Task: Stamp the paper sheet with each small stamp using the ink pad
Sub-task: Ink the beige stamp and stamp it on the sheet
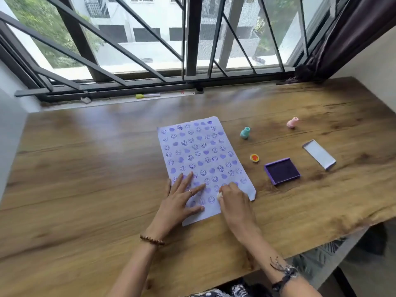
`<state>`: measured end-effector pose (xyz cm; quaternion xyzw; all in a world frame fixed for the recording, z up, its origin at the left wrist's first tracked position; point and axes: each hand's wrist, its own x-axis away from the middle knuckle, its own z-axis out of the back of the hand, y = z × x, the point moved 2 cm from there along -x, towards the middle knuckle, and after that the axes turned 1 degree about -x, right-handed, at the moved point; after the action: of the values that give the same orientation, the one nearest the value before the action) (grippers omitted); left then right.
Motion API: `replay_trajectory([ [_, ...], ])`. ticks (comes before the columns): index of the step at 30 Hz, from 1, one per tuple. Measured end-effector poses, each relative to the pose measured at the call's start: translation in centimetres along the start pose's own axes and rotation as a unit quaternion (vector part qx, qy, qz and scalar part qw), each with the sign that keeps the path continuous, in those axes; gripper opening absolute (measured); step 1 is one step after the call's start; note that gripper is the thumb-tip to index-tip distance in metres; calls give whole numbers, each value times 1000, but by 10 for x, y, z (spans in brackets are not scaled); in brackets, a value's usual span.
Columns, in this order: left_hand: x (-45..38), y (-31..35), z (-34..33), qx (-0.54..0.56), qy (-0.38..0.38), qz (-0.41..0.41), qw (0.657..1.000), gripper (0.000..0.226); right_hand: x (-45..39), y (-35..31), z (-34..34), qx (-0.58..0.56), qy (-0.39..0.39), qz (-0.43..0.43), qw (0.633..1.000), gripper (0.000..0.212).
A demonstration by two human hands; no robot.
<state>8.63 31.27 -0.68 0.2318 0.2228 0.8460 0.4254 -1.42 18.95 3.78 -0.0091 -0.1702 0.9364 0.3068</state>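
Observation:
The paper sheet (199,159) lies on the wooden table, covered with several purple smiley and heart prints. My left hand (182,200) rests flat on its near left part, fingers spread. My right hand (233,200) is closed around a small white stamp (220,195), pressed down on the sheet's near right part; most of the stamp is hidden. The open purple ink pad (281,171) sits to the right of the sheet. A yellow stamp (254,157) with a red face lies between pad and sheet. A teal stamp (245,132) and a pink stamp (292,122) stand farther back.
The ink pad's grey lid (319,154) lies upside down at the right. A yellow-capped marker (147,95) lies on the window sill behind the wooden table (96,168). Barred windows run along the far side, a dark curtain (347,37) hangs at the right. The table's right edge drops off nearby.

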Motion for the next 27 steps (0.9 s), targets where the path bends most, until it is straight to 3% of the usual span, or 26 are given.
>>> replay_trajectory([
  [5,1,2,2,-7,-5,5,1000,62,-7,5,-1,24,-42,26,998,15],
  [9,0,3,3,-5,-3,8,1000,62,-15,14,7,-55,-59,23,996,16],
  [11,0,3,3,7,2,6,1000,63,-19,26,16,-180,-68,-40,981,12],
  [14,-3,7,5,36,58,7,998,60,-21,54,34,-459,-61,-173,869,5],
  [18,-27,31,6,82,125,-6,989,47,-27,95,55,-625,-47,-245,740,7],
  [21,-61,69,0,104,129,-15,986,36,-37,119,69,-667,-50,-255,698,7],
  [27,-133,143,-15,64,76,-67,993,35,-60,154,82,-705,-53,-253,661,16],
])
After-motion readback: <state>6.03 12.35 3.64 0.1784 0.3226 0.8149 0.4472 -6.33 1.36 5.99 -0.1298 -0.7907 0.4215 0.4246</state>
